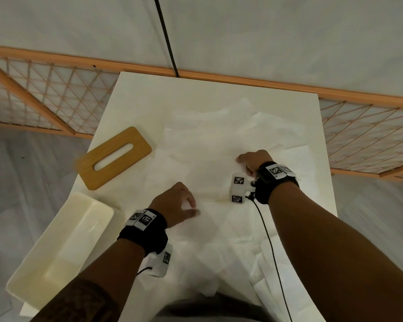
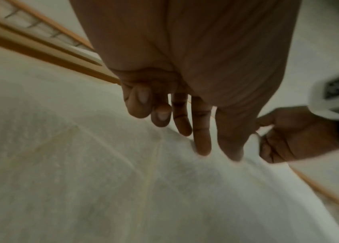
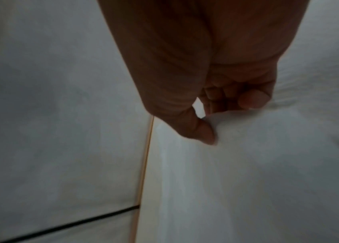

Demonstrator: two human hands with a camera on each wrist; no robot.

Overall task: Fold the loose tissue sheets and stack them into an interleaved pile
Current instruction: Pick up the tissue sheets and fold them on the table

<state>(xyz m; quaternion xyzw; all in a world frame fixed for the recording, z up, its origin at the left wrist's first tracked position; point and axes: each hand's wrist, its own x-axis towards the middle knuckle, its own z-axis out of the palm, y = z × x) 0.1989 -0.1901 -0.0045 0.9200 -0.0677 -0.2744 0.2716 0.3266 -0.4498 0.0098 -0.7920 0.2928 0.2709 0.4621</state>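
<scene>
I see my left hand (image 1: 176,204) low on the white tissue sheets (image 1: 209,163) spread over the white bench (image 1: 135,94), its fingers (image 2: 202,131) extended, tips touching the tissue and gripping nothing. Ahead and to its right, my right hand (image 1: 254,160) has its fingers curled, thumb (image 3: 202,131) pressing the tissue; whether it pinches a sheet I cannot tell. Left of my left hand lie a flat wooden lid with a slot (image 1: 114,158) and a cream plastic box (image 1: 58,252).
</scene>
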